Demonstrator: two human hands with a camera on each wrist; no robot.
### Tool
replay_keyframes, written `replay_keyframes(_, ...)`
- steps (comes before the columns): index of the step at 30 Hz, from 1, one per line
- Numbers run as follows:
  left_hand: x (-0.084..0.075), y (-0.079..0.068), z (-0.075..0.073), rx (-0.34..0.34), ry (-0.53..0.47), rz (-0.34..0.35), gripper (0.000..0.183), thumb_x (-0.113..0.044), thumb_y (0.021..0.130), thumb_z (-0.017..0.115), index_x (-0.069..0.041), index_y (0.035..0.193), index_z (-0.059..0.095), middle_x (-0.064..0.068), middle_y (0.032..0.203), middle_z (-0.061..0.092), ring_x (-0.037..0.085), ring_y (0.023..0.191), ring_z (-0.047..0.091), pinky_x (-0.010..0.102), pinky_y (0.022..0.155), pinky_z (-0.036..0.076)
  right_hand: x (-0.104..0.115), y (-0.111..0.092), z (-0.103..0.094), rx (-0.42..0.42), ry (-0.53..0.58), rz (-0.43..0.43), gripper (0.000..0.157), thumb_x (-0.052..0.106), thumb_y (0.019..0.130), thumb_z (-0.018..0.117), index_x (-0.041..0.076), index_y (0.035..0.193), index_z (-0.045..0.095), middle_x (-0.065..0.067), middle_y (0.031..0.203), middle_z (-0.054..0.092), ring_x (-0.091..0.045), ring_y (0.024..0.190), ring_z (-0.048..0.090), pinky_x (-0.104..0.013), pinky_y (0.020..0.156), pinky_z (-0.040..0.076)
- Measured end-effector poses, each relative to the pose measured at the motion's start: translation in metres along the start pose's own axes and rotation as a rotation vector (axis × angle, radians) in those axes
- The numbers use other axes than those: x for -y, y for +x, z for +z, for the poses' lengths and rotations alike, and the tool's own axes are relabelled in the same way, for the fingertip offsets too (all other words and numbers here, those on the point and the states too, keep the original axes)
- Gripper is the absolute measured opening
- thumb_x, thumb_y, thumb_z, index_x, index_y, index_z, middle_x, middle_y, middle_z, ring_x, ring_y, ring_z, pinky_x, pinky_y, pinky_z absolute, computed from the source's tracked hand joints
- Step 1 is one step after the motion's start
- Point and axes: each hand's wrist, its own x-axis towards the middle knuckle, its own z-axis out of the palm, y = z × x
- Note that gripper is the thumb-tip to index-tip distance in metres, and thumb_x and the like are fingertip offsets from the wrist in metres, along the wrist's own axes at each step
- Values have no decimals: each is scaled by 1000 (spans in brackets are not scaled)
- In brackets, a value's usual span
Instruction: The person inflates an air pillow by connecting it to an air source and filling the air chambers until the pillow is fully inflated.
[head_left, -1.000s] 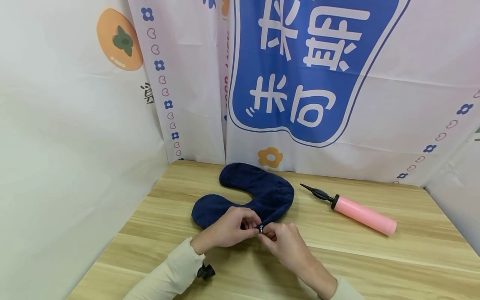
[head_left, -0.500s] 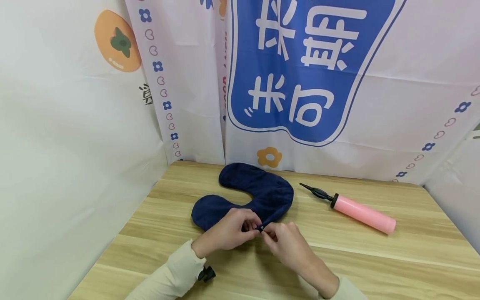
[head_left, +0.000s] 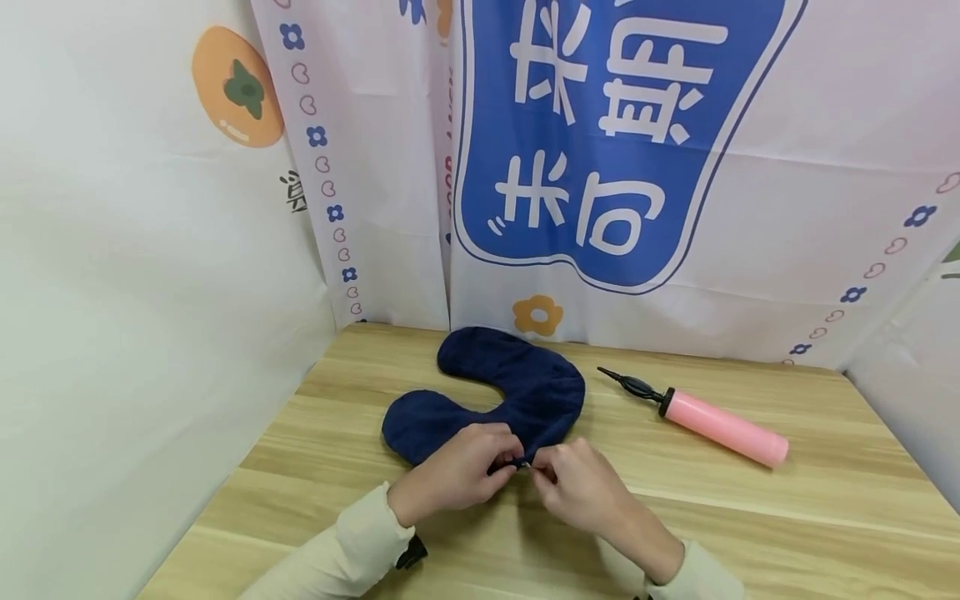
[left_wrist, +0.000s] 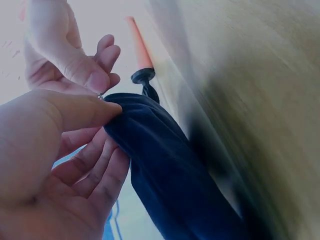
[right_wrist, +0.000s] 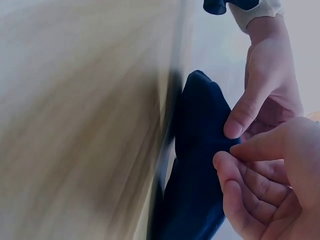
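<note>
A flat, navy U-shaped neck pillow [head_left: 536, 392] lies on the table with its opening toward the left. My left hand [head_left: 461, 468] pinches its near edge between thumb and fingers. Close to its right, my right hand [head_left: 581, 486] pinches a small shiny zipper pull [head_left: 527, 464] at that same edge. In the left wrist view, the edge of the neck pillow [left_wrist: 160, 170] is raised off the table, and the metal bit shows just below the right thumb. The right wrist view shows both hands' fingertips close together along the dark fabric; the pull is hidden there.
A pink hand pump [head_left: 726, 428] with a black nozzle lies to the right on the wooden table [head_left: 750, 533]. Printed white cloth [head_left: 787, 208] hangs behind the table's far edge, and more white cloth [head_left: 150, 333] stands at the left.
Both hands have shifted slightly toward the near side, and the gap between them has widened a little. The pull has moved slightly right with the right hand. The pump stays put.
</note>
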Motion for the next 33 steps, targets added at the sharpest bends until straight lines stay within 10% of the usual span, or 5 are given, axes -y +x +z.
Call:
replay_keyframes(10,-9,-4,-7,-3,197,82,10,-3,95,75,-12,100,75,-1,93,67,6,80,58,18,74,53,-9,0,-12,7,-56,-37,33,4,86,73,22,63,58,18,56,41,8,50,32,-15,47,29)
replay_keyframes(18,-10,-18,-20,-14,185,53,12,-4,92,79,-13,99,74,-2,94,68,5,81,61,19,74,55,-22,-3,-19,19,26,2,24,6,91,74,16,70,71,18,56,46,8,50,37,-16,49,33)
replay_keyframes(33,-32,0,8,-150,523,38,8,-16,92,81,-16,93,73,-3,82,62,10,72,59,21,64,52,-11,6,-13,41,66,11,22,6,93,72,17,74,74,16,58,51,6,50,41,-18,49,38)
